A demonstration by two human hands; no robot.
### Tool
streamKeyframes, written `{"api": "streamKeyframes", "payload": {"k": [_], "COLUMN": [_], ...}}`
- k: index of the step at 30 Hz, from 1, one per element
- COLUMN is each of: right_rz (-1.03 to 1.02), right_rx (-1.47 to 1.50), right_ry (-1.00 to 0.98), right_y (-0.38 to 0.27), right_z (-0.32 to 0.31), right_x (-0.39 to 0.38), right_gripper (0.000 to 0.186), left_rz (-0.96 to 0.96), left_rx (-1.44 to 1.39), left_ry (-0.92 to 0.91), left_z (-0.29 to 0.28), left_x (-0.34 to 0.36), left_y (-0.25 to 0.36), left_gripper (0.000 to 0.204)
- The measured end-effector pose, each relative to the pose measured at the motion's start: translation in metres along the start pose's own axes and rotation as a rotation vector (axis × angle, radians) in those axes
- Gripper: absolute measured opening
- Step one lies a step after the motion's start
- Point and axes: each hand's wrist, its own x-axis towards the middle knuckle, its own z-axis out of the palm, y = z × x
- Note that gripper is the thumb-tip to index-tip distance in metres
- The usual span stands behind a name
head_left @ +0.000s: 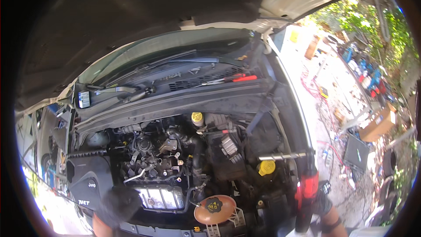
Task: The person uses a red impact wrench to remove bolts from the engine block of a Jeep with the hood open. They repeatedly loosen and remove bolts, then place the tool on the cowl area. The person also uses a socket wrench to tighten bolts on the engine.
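My right hand (323, 204), in a black glove, grips a red and black cordless impact wrench (308, 186) at the right front of the engine bay. A long silver extension bar (283, 155) sticks out leftward from its head, level with a yellow cap (266, 167). My left hand (120, 204), also black-gloved, is over the front left of the engine. It lies between a black plastic engine cover (90, 177) and a silver metal heat shield (161, 198). Motion blurs its fingers, so I cannot make out their pose. The engine (153, 153) lies exposed behind the shield.
The raised hood (144, 8) hangs overhead. An orange coolant tank (215, 209) sits at the front middle. Red-handled pliers (243, 78) and a small box (83, 99) lie on the windshield cowl. Right of the car are a cardboard box (378, 123), cables and bottles.
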Motion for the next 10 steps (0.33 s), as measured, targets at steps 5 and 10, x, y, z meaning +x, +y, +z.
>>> {"api": "streamKeyframes", "payload": {"k": [5, 10], "right_rz": [-0.186, -0.200], "right_rx": [-0.581, -0.674], "right_ry": [0.056, -0.072], "right_y": [-0.122, -0.157], "right_z": [0.014, 0.071], "right_x": [0.042, 0.083], "right_gripper": [0.051, 0.052], "left_rz": [-0.690, -0.966], "left_rx": [-0.315, -0.217], "left_ry": [0.113, -0.256], "left_z": [0.158, 0.279], "left_x": [-0.155, -0.217], "left_y": [0.053, 0.103], "left_gripper": [0.030, 0.063]}}
